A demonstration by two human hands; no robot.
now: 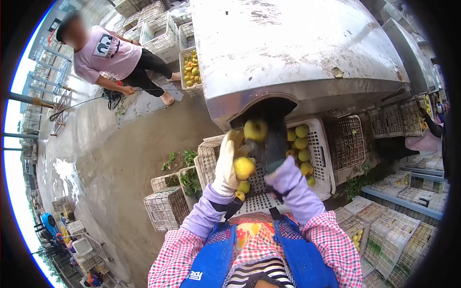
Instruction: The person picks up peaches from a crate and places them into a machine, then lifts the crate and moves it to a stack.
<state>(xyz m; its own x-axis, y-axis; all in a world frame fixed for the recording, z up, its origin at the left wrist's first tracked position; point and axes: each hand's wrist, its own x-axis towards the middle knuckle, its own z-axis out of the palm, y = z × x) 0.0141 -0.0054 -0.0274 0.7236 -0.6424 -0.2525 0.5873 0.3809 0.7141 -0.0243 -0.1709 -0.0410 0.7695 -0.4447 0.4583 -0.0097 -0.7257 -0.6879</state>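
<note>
My left hand (226,161), in a pale glove, reaches up beside the dark opening of a metal machine with its fingers stretched out. A round yellow fruit (244,167), like an apple or pear, is beside its palm; I see no grip round it. A greener fruit (255,129) is at the opening, near the fingertips. My right hand (278,169) is smeared by motion below a black flap-like strip (275,137), so its fingers do not show. Beneath both hands, a white plastic crate (326,163) holds several yellow-green fruits (301,143).
The metal machine (297,43) fills the space ahead. A person (108,53) holding a thin cord stands at the upper left, near a crate of fruit (182,72). Crates (165,206) with leaves stand at left, an empty brown crate (345,141) and stacked crates (384,230) at right.
</note>
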